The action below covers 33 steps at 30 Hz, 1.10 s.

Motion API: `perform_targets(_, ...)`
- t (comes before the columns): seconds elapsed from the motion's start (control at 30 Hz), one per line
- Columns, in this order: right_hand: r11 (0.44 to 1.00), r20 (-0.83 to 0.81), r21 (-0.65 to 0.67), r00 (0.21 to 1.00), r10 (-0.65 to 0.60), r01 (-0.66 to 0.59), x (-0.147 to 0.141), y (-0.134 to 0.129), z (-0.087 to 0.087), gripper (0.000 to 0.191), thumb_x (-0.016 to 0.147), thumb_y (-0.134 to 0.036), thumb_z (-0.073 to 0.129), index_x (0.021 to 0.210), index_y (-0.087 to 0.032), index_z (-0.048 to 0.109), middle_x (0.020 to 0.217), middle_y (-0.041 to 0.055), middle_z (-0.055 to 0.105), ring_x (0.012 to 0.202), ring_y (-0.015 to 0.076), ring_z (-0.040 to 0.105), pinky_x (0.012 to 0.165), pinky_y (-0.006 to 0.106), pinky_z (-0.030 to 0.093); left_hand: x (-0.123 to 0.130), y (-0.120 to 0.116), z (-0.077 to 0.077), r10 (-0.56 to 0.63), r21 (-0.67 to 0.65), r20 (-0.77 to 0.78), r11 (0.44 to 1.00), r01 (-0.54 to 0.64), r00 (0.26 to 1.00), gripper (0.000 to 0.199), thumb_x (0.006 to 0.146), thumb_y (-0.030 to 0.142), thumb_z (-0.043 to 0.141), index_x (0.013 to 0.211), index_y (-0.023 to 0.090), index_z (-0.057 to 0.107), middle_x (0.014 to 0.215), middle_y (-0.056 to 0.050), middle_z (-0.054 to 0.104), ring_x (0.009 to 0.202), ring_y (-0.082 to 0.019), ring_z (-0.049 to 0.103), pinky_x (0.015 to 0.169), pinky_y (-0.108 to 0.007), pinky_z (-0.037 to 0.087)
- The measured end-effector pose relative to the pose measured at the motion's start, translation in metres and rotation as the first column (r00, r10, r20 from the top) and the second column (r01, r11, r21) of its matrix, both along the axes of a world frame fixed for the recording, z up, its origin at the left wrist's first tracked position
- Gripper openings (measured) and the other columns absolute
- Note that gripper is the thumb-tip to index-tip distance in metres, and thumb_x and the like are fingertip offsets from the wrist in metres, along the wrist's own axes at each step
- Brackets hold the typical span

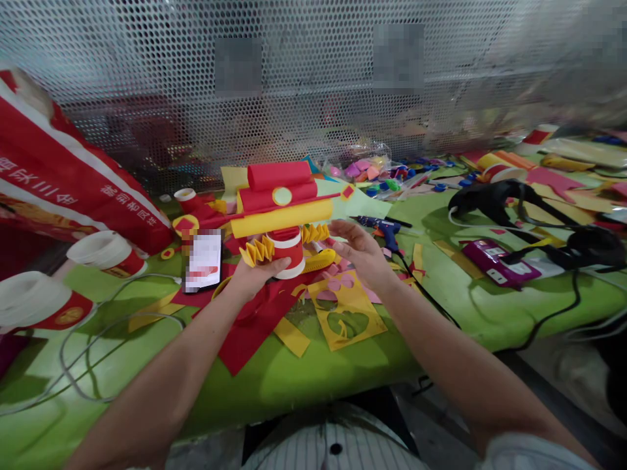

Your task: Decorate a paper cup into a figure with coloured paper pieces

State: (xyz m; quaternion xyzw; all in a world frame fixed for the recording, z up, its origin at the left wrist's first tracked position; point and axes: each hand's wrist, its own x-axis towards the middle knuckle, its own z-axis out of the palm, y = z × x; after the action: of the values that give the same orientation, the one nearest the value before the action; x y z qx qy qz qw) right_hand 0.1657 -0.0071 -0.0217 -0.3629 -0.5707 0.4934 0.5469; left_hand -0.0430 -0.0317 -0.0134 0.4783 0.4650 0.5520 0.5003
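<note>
A red and white paper cup point(289, 253) stands upright, with my left hand point(257, 273) closed around its lower left side and the thumb across its front. On top of it sits a hat-like piece of red and yellow rolled paper point(281, 196) with a pale round disc. Accordion-folded yellow paper strips stick out from both sides of the cup, a left strip point(257, 252) and a right strip point(315, 233). My right hand point(360, 251) is beside the right strip's outer end, thumb and fingers apart; whether the fingertips touch it I cannot tell.
Left of the cup lie a phone point(203, 261) with a white cable and stacked paper cups point(105, 251). A blue glue gun point(385, 228), cut yellow paper point(347, 313), and red paper point(245, 346) surround my hands. A purple device point(497, 261) and black straps lie right. Perforated metal stands behind.
</note>
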Motion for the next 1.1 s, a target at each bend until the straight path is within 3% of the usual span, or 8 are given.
perform_targets(0.23, 1.0, 0.067, 0.003, 0.998, -0.004, 0.004, 0.002, -0.004, -0.005, 0.049, 0.064, -0.05, 0.068, 0.102, -0.024, 0.055, 0.113, 0.0068, 0.058, 0.105, 0.0198, 0.053, 0.089, 0.036, 0.044, 0.001, -0.002, 0.004, -0.013, 0.035, -0.01, 0.999, 0.014, 1.0, 0.046, 0.044, 0.027, 0.083, 0.086, 0.022, 0.065, 0.096, -0.004, 0.069, 0.095, -0.023, 0.063, 0.083, -0.033, 0.051)
perform_targets(0.43, 1.0, 0.113, 0.02, 0.993, -0.016, 0.014, 0.002, -0.006, -0.009, 0.045, 0.066, -0.048, 0.067, 0.103, -0.026, 0.056, 0.114, 0.0053, 0.058, 0.104, 0.0191, 0.053, 0.088, 0.036, 0.045, -0.003, 0.001, -0.004, 0.011, 0.046, -0.028, 0.999, -0.01, 1.0, 0.045, 0.045, 0.027, 0.083, 0.085, 0.022, 0.063, 0.098, -0.004, 0.069, 0.092, -0.022, 0.063, 0.082, -0.032, 0.051)
perform_targets(0.7, 1.0, 0.126, 0.016, 0.992, 0.022, -0.024, 0.0, -0.006, -0.012, 0.046, 0.064, -0.043, 0.07, 0.103, -0.024, 0.054, 0.111, 0.0054, 0.058, 0.108, 0.0198, 0.052, 0.094, 0.039, 0.04, -0.008, 0.002, -0.008, -0.016, 0.046, -0.055, 0.999, 0.018, 0.998, 0.04, 0.044, 0.027, 0.083, 0.079, 0.022, 0.063, 0.079, 0.0, 0.068, 0.08, -0.019, 0.063, 0.076, -0.031, 0.051)
perform_targets(1.1, 1.0, 0.183, -0.03, 0.983, 0.006, -0.001, -0.004, -0.009, -0.013, 0.057, 0.058, -0.047, 0.073, 0.106, -0.022, 0.053, 0.112, 0.0086, 0.059, 0.107, 0.0223, 0.052, 0.091, 0.04, 0.042, 0.0, -0.001, -0.001, -0.071, -0.005, 0.019, 0.997, 0.071, 0.997, 0.048, 0.044, 0.03, 0.083, 0.088, 0.019, 0.066, 0.096, -0.006, 0.07, 0.092, -0.025, 0.063, 0.084, -0.037, 0.051)
